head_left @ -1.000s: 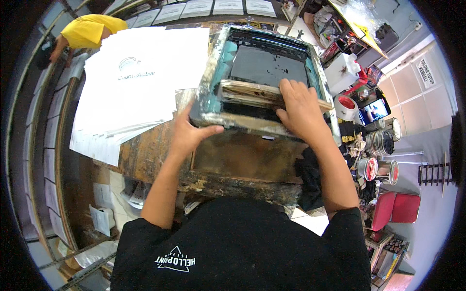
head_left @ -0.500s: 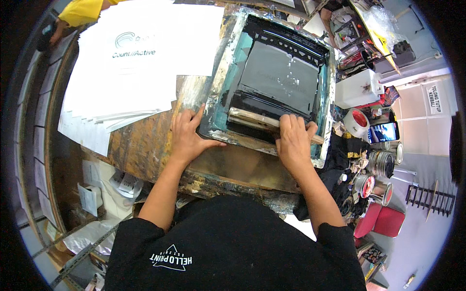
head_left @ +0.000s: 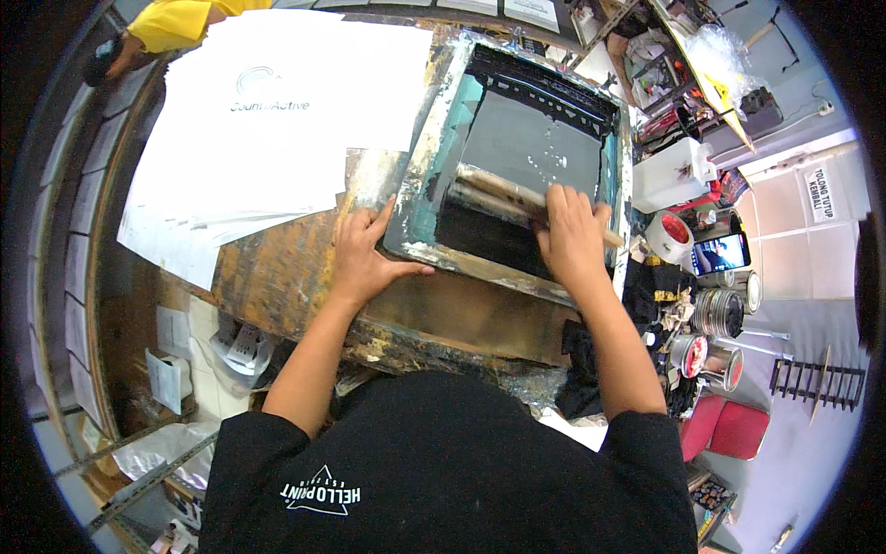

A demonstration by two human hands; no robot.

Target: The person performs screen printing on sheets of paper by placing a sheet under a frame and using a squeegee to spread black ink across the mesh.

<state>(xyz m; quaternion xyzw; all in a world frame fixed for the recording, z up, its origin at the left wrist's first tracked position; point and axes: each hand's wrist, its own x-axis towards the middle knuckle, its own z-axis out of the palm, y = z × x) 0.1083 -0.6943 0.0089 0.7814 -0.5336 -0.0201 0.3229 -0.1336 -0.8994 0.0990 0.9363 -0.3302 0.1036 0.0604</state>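
Note:
A screen-printing frame [head_left: 503, 270] with worn, ink-stained edges lies on the wooden table, tilted slightly clockwise. Black ink covers much of its mesh [head_left: 517, 138], with teal strips along the sides. My right hand [head_left: 574, 231] grips the right part of a wooden-handled squeegee [head_left: 498, 189], which lies across the mesh in the near half of the frame. At the frame's near left corner, my left hand [head_left: 362, 254] presses with thumb and forefinger spread along the two edges. The squeegee's blade edge is hidden.
Left of the frame lies a stack of white sheets [head_left: 277, 162], the top one printed. Someone's yellow sleeve [head_left: 171, 23] shows at the far left. Cans [head_left: 718, 314], a white container [head_left: 674, 175] and a lit phone [head_left: 720, 254] crowd the right side.
My right hand has pushed the squeegee away from me, off the frame's near edge toward the mesh's middle. My left hand stays at the corner. The view has shifted slightly.

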